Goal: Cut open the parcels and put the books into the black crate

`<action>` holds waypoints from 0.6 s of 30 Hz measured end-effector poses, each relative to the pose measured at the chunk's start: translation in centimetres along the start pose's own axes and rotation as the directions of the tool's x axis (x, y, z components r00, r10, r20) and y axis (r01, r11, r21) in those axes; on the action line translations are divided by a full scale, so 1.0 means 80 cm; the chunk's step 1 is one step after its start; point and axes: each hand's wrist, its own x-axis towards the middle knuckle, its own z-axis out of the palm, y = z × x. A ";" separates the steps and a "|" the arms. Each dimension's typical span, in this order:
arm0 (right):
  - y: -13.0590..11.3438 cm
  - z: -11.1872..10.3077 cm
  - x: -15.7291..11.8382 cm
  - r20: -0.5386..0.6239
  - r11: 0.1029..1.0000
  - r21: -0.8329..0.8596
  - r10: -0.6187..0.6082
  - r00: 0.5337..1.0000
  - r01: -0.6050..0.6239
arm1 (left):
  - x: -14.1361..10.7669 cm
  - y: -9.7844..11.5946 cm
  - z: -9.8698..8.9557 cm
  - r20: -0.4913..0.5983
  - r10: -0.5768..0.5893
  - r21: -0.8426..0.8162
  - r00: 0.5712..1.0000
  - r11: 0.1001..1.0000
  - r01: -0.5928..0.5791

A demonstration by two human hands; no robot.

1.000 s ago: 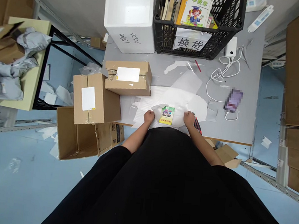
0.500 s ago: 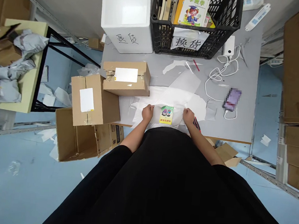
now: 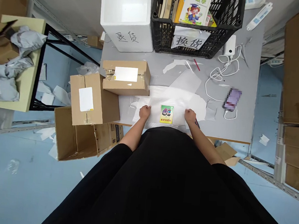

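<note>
A small yellow-and-green booklet (image 3: 166,114) with cartoon figures lies at the table's near edge on a thin white, see-through wrapping sheet (image 3: 178,116). My left hand (image 3: 145,112) is closed at the left side of this sheet, apart from the booklet. On the other side, my right hand (image 3: 190,116) is closed too, pinching the sheet's right side. The sheet looks spread between both fists. Beneath lie more white sheets (image 3: 199,108). A dark, red-edged object, mostly hidden, shows beside my right wrist.
Two taped cartons, one upper (image 3: 126,77) and one lower (image 3: 87,100), stand left. Behind are a white bin (image 3: 125,35) and a black crate (image 3: 194,53) holding books. A phone (image 3: 232,99) with a white cable (image 3: 218,75) lies right. An open carton (image 3: 70,136) stands below left.
Both hands have moved slightly outward, away from the booklet. The sheet around the booklet looks flatter. The whole view has shifted a little.
</note>
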 end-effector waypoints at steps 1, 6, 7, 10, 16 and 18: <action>0.002 -0.002 -0.001 0.005 1.000 0.006 0.007 1.000 -0.007 | 0.000 -0.001 -0.002 -0.004 -0.004 -0.001 1.000 1.000 0.004; 0.008 -0.011 -0.015 -0.098 0.999 0.040 0.028 0.995 -0.024 | -0.009 -0.006 -0.012 -0.137 -0.011 0.030 0.990 0.999 0.016; 0.006 -0.011 -0.019 -0.147 0.999 0.042 -0.019 0.989 0.025 | -0.012 -0.005 -0.012 -0.182 0.031 0.053 0.983 0.998 -0.022; -0.008 -0.002 -0.033 -0.196 0.968 0.048 -0.233 0.953 0.247 | -0.023 0.007 -0.003 -0.215 0.208 0.092 0.954 0.977 -0.192; -0.050 0.033 -0.048 0.150 0.939 0.215 -0.303 0.941 0.268 | -0.035 0.039 0.038 0.106 0.217 -0.083 0.970 0.974 -0.209; -0.057 0.041 -0.047 0.241 0.962 0.218 -0.217 0.946 0.166 | -0.035 0.043 0.047 0.182 0.157 -0.113 0.971 0.984 -0.138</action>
